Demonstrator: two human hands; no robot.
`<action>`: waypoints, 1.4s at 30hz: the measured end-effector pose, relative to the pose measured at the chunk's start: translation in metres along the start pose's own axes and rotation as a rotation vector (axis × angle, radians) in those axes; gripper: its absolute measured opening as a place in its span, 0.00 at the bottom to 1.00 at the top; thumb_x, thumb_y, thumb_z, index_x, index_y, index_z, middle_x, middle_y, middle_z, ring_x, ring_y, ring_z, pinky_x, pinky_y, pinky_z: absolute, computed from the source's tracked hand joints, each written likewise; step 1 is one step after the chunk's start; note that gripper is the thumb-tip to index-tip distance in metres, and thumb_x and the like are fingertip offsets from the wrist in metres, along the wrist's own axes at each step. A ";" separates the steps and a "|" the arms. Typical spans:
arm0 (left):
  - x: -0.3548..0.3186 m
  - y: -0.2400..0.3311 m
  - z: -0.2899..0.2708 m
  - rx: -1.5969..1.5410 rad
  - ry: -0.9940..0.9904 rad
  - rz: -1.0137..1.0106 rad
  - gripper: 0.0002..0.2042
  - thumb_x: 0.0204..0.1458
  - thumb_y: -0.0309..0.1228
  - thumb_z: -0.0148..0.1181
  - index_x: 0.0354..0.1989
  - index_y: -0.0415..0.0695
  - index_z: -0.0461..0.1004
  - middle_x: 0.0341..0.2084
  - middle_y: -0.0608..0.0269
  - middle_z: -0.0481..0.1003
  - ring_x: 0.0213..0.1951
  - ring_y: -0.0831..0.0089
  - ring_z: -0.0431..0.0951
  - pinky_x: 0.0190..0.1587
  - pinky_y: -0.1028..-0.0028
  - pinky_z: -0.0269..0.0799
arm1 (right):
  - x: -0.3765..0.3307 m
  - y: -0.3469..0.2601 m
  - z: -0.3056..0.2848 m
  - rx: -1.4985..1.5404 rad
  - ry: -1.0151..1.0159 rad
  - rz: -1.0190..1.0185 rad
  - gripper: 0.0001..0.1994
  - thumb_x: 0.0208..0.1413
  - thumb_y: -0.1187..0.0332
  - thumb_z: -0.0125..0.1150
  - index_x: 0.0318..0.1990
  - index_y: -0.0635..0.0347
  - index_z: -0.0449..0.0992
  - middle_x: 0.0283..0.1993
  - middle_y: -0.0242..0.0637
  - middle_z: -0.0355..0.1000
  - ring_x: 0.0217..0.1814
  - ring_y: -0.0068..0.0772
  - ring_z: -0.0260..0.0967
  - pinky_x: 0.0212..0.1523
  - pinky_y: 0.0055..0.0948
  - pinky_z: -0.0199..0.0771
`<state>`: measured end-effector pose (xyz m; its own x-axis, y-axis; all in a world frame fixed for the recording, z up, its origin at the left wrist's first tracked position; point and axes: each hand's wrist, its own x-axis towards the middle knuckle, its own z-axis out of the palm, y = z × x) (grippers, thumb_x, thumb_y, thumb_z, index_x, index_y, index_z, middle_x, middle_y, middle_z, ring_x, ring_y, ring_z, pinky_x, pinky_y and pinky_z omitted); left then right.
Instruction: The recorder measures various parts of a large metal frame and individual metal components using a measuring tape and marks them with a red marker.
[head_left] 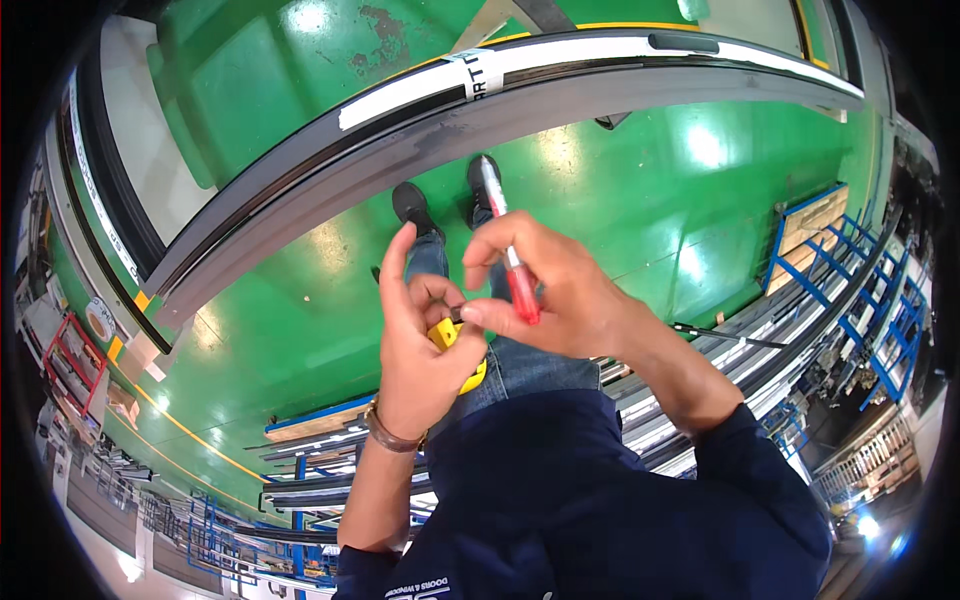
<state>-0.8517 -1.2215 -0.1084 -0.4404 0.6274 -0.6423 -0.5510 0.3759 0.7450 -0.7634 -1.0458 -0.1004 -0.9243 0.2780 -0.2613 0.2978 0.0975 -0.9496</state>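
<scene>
A yellow tape measure (477, 376), or what looks like one, is held in front of the waist in the left hand (412, 355), whose thumb and lower fingers are curled round it while the index finger is raised and pointed away from the body. A red and pale marker (522, 287) is held in the right hand (575, 302), tucked narrowly between index finger and thumb. The tip of the right thumb is brought close to the tape measure's dark end; whether it is touched cannot be told.

The marker could be dropped onto the green floor (610, 170), since its hold is shared with a thumb that is also busy near the tape measure. The tape measure could be twisted loose if it is pushed by that thumb, as one of the left fingers is not wrapped round it. Skin or the dark blue shirt (600, 500) could be marked if the pen's tip is bare; whether it is capped cannot be made out.

The tape measure is seen only in part: bright yellow, compact and rounded at its lower edge, with a small dark piece at the upper end. Its middle is covered by the left hand, and no drawn-out blade can be made out.
</scene>
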 end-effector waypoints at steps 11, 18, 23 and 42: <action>0.037 0.045 -0.026 0.561 0.085 0.162 0.29 0.46 0.29 0.79 0.56 0.44 0.73 0.39 0.63 0.73 0.32 0.75 0.73 0.35 0.73 0.73 | 0.034 0.007 -0.040 0.120 -0.112 -0.029 0.26 0.45 0.76 0.80 0.48 0.56 0.69 0.38 0.26 0.70 0.38 0.20 0.69 0.39 0.26 0.72; 0.095 0.048 -0.096 1.033 0.275 0.416 0.10 0.61 0.32 0.66 0.48 0.45 0.76 0.41 0.59 0.75 0.36 0.63 0.78 0.38 0.64 0.74 | 0.082 0.076 -0.131 0.082 0.585 -0.051 0.24 0.48 0.82 0.78 0.46 0.58 0.67 0.42 0.38 0.80 0.33 0.14 0.64 0.35 0.17 0.68; 0.103 0.054 -0.093 1.306 0.320 0.338 0.08 0.69 0.38 0.54 0.52 0.54 0.75 0.40 0.58 0.74 0.36 0.52 0.80 0.36 0.57 0.76 | 0.086 0.087 -0.133 -0.048 0.556 -0.021 0.21 0.50 0.79 0.79 0.44 0.59 0.68 0.44 0.39 0.82 0.33 0.13 0.60 0.37 0.14 0.67; 0.120 0.037 -0.076 1.386 0.343 0.443 0.10 0.70 0.41 0.53 0.52 0.56 0.76 0.40 0.62 0.73 0.36 0.56 0.80 0.35 0.60 0.75 | 0.076 0.108 -0.114 -0.284 0.530 -0.062 0.18 0.51 0.74 0.80 0.43 0.59 0.73 0.44 0.27 0.83 0.29 0.09 0.53 0.32 0.12 0.62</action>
<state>-0.9786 -1.1838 -0.1714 -0.6363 0.7482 -0.1877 0.6748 0.6578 0.3346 -0.7747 -0.9054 -0.2029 -0.7189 0.6950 -0.0160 0.3668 0.3596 -0.8580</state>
